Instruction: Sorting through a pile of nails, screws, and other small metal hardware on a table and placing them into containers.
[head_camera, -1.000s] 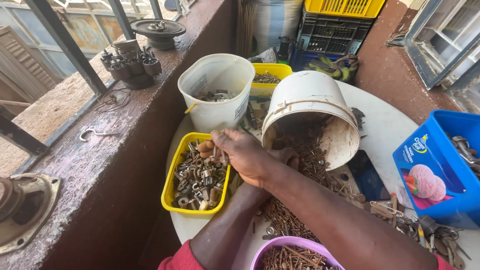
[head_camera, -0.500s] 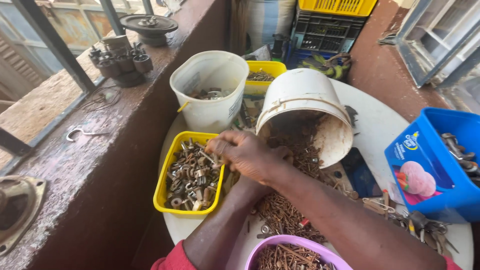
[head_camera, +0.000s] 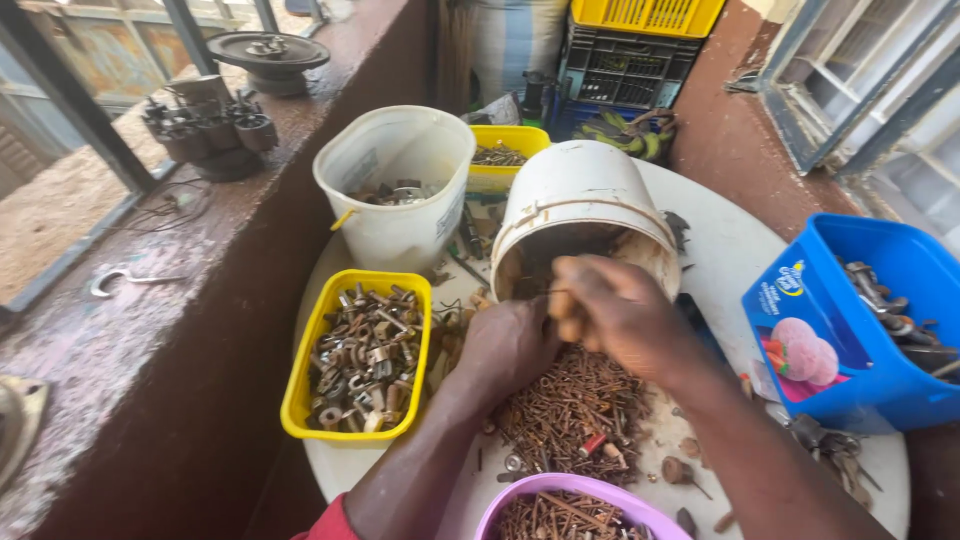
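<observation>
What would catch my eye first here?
Probably the heap of rusty nails in the middle of the round white table, with the left hand and right hand both at the mouth of a tipped white bucket. Left of them sits a bright yellow tray of metal fittings.

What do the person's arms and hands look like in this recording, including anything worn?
Both hands, the left hand and the right hand, are bare, with no gloves, rings or watch visible. The forearms are bare too. A bit of red sleeve shows at the left arm near the bottom edge. No markings are visible.
</observation>
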